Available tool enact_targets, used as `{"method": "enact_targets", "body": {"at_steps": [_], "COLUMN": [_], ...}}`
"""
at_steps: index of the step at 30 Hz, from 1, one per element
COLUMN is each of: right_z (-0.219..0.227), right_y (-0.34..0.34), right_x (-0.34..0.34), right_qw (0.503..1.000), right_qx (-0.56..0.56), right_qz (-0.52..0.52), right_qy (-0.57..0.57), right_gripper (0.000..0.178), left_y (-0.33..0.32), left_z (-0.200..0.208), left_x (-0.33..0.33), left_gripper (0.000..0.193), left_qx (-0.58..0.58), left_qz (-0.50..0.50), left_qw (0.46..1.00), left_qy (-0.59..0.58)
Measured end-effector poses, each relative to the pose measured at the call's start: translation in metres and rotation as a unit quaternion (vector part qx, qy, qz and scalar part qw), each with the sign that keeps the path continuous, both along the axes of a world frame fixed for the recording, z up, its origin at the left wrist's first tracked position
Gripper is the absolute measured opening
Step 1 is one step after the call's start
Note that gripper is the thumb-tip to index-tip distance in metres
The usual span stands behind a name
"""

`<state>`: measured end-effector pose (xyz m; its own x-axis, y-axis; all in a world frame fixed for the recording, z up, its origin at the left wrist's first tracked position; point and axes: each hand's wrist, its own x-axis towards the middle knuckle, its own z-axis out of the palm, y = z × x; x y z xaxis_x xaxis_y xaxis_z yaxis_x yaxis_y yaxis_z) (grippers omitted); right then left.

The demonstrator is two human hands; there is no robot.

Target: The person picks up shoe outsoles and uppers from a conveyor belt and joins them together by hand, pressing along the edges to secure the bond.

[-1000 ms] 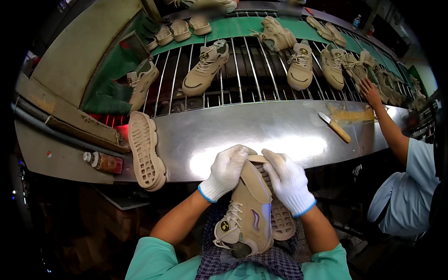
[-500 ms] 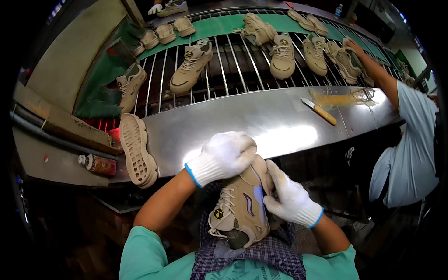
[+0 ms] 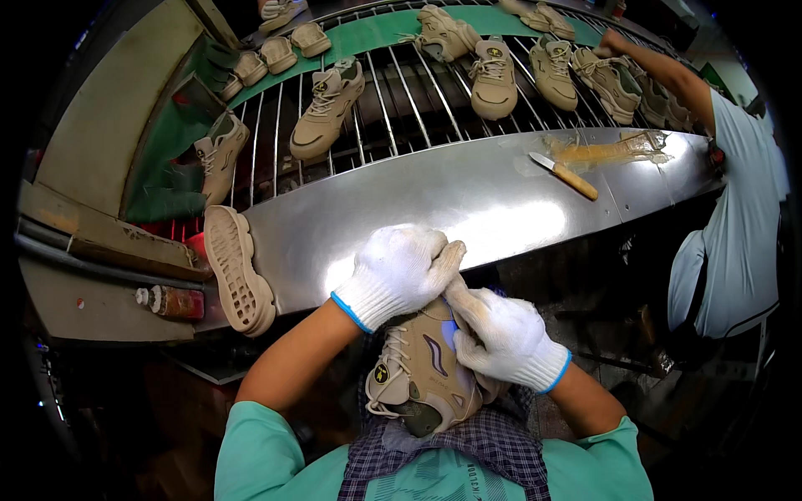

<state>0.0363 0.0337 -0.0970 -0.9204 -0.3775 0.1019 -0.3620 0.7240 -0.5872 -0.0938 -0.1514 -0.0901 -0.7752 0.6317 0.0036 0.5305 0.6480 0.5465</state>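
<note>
Resting at six o'clock against a checked apron (image 3: 447, 451), a tan shoe (image 3: 434, 367) points its toe away from the wearer, that end hidden beneath two white gloves. The left hand (image 3: 397, 271) curls over the toe, though whether it pinches anything cannot be told; the right hand (image 3: 510, 338) bends snugly round the shoe's side, gripping it and hiding its underside. Beyond, the steel bench (image 3: 368, 200) gleams, glare washing out part of its top. A loose sole (image 3: 238, 271) lies at nine o'clock beside a reddish bottle (image 3: 177, 302), too blurred to make out; a wooden-handled knife (image 3: 568, 177) lies at two, near a yellow-brown stain (image 3: 614, 150). Farther off, toward twelve, metal bars (image 3: 380, 105) bear more shoes (image 3: 330, 108), with a green belt (image 3: 376, 32) behind. A co-worker (image 3: 735, 209) at three is partly lost in the dark rim; at eleven, the top edge crops another gloved hand (image 3: 271, 9).
</note>
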Motion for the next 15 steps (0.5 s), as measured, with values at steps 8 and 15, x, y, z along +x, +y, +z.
{"method": "enact_targets", "body": {"at_steps": [8,15], "right_z": [0.004,-0.018], "right_y": [0.002,0.005], "right_x": [0.04,0.007], "right_qw": [1.0,0.969], "right_qx": [-0.008,-0.235], "right_qz": [0.012,-0.081], "right_qy": [-0.021,-0.005], "right_gripper": [0.054,0.04], "left_y": [-0.007,-0.038], "left_z": [-0.022,-0.06], "left_x": [0.012,0.017], "left_gripper": [0.041,0.036], "left_qx": [0.195,0.522], "left_qz": [0.096,0.318], "left_qw": [0.976,0.677], "left_qy": [0.024,-0.409]}}
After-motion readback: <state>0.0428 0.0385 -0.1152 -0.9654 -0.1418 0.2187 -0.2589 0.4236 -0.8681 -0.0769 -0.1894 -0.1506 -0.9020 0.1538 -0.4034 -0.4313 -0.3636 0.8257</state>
